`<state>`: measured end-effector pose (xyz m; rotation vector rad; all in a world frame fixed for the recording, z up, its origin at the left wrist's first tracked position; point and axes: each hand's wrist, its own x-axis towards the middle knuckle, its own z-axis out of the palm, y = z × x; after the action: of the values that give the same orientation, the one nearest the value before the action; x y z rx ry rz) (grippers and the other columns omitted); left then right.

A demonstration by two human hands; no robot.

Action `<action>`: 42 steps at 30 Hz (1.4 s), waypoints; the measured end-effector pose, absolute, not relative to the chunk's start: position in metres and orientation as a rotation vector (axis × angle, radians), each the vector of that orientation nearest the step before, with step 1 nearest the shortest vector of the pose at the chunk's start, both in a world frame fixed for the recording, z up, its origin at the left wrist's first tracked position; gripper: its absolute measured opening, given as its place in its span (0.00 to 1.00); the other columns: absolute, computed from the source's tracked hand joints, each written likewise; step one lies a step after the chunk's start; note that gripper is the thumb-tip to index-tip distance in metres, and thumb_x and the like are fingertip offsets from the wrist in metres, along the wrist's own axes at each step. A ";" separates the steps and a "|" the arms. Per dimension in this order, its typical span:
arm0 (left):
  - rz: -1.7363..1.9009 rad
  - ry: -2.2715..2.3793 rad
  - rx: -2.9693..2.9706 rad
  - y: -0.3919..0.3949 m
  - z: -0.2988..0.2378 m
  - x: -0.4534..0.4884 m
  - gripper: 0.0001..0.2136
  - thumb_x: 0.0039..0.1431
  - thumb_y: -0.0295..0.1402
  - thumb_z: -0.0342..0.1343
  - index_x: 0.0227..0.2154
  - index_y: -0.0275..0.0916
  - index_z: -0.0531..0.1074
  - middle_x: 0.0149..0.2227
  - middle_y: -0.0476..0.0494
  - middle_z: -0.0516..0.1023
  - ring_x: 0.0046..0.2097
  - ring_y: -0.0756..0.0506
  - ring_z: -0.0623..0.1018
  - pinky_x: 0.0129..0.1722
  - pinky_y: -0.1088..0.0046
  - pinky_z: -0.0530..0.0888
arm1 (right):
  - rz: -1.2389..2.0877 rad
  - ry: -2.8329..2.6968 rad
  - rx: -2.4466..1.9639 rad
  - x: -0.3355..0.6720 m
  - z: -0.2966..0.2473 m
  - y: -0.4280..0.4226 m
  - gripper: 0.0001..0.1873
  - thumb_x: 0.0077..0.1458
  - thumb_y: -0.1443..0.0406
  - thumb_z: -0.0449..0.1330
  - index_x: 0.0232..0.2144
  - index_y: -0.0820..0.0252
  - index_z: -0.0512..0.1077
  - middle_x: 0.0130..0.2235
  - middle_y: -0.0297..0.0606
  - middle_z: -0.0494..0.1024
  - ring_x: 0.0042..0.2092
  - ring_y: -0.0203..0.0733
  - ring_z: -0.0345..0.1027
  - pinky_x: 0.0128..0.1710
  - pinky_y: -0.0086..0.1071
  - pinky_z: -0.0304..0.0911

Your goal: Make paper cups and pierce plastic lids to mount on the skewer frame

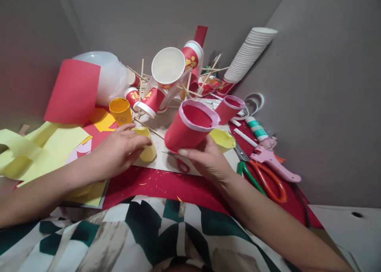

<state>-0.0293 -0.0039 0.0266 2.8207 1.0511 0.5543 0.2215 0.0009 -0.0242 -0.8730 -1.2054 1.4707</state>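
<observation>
**Red cup held in right hand; left hand beside yellow cup**

Right hand (211,157): closed round the lower part of the red paper cup (183,131), thumb near its base, the cup tilted and mouth up. Left hand (122,151): fingers loosely curled by the rim of a yellow paper cup (148,153); whether it grips cannot be told.

Taking the red cup as centre, the yellow cup stands at eight o'clock on a white board (165,163), small scissors (183,166) at six, a smaller red cup (228,113) at two, large scissors (278,188) at four.

Judged step: positioning the shaped cup. The next move appears to call for a level set-down, clear of the small scissors.
</observation>
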 end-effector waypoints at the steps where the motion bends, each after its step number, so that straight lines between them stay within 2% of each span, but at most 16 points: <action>1: 0.584 1.064 2.835 -0.005 0.026 -0.032 0.10 0.65 0.26 0.49 0.45 0.40 0.73 0.38 0.44 0.83 0.40 0.43 0.81 0.60 0.52 0.69 | 1.439 -1.253 -0.905 0.220 -0.026 0.002 0.33 0.40 0.61 0.76 0.49 0.51 0.70 0.51 0.40 0.81 0.53 0.54 0.76 0.61 0.55 0.67; 4: 0.631 1.110 2.859 -0.009 0.024 -0.041 0.16 0.63 0.25 0.50 0.52 0.41 0.69 0.40 0.44 0.83 0.40 0.43 0.82 0.63 0.49 0.66 | 1.376 -1.383 -0.956 0.213 -0.031 0.004 0.32 0.42 0.62 0.74 0.49 0.51 0.68 0.51 0.41 0.81 0.53 0.52 0.76 0.58 0.51 0.70; 8: 0.598 1.121 2.859 -0.010 0.016 -0.047 0.18 0.62 0.24 0.51 0.55 0.41 0.68 0.39 0.43 0.83 0.41 0.42 0.82 0.65 0.47 0.63 | 1.196 -1.611 -1.068 0.205 -0.040 0.005 0.32 0.47 0.62 0.71 0.53 0.53 0.66 0.51 0.42 0.80 0.50 0.50 0.76 0.53 0.47 0.72; 15: 0.583 1.257 2.918 -0.007 0.013 -0.050 0.14 0.60 0.27 0.50 0.47 0.41 0.73 0.40 0.42 0.83 0.45 0.40 0.82 0.66 0.46 0.63 | 0.882 -1.845 -1.183 0.202 -0.053 0.009 0.30 0.49 0.60 0.71 0.53 0.56 0.68 0.53 0.47 0.74 0.56 0.57 0.70 0.55 0.52 0.69; 20: 0.621 1.221 2.970 -0.002 0.012 -0.055 0.09 0.60 0.28 0.50 0.40 0.42 0.74 0.37 0.42 0.82 0.40 0.41 0.81 0.65 0.45 0.63 | 0.948 -1.828 -1.145 0.197 -0.061 0.013 0.32 0.49 0.60 0.71 0.54 0.54 0.68 0.55 0.47 0.76 0.57 0.57 0.70 0.56 0.52 0.69; 24: 0.675 1.168 2.995 0.001 0.008 -0.058 0.08 0.59 0.27 0.51 0.38 0.41 0.73 0.36 0.41 0.81 0.39 0.40 0.80 0.63 0.44 0.64 | 0.939 -1.843 -1.182 0.195 -0.060 0.013 0.36 0.48 0.60 0.71 0.58 0.54 0.65 0.55 0.47 0.77 0.54 0.56 0.73 0.55 0.52 0.69; 28: 0.609 1.168 2.958 0.000 0.010 -0.056 0.07 0.58 0.28 0.52 0.37 0.40 0.74 0.37 0.41 0.81 0.40 0.39 0.81 0.63 0.43 0.64 | 0.859 -1.947 -1.208 0.196 -0.059 0.012 0.39 0.48 0.61 0.70 0.61 0.55 0.62 0.57 0.49 0.76 0.57 0.58 0.72 0.57 0.52 0.67; 33: 0.600 1.113 2.996 -0.002 0.016 -0.056 0.09 0.60 0.29 0.52 0.42 0.36 0.74 0.40 0.34 0.82 0.43 0.34 0.81 0.61 0.38 0.66 | 0.783 -2.020 -1.184 0.197 -0.060 0.011 0.40 0.51 0.59 0.70 0.63 0.54 0.61 0.62 0.49 0.73 0.62 0.58 0.68 0.61 0.52 0.65; 39: 0.823 1.198 2.710 -0.006 0.022 -0.058 0.16 0.57 0.36 0.63 0.49 0.48 0.76 0.47 0.46 0.82 0.50 0.37 0.81 0.70 0.45 0.58 | 0.772 -2.014 -1.162 0.199 -0.061 0.009 0.45 0.51 0.59 0.70 0.67 0.57 0.57 0.66 0.51 0.69 0.66 0.57 0.64 0.65 0.52 0.62; 42: 0.989 1.256 2.634 -0.007 0.023 -0.060 0.23 0.57 0.37 0.65 0.56 0.50 0.72 0.52 0.50 0.81 0.54 0.38 0.79 0.70 0.47 0.60 | 0.770 -2.005 -1.155 0.201 -0.060 0.008 0.47 0.52 0.60 0.68 0.70 0.59 0.54 0.65 0.53 0.70 0.66 0.57 0.64 0.65 0.53 0.63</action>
<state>-0.0600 -0.0070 0.0231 2.6339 1.2559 0.9888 0.2010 0.0078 -0.0602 -1.1548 -2.0051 0.7703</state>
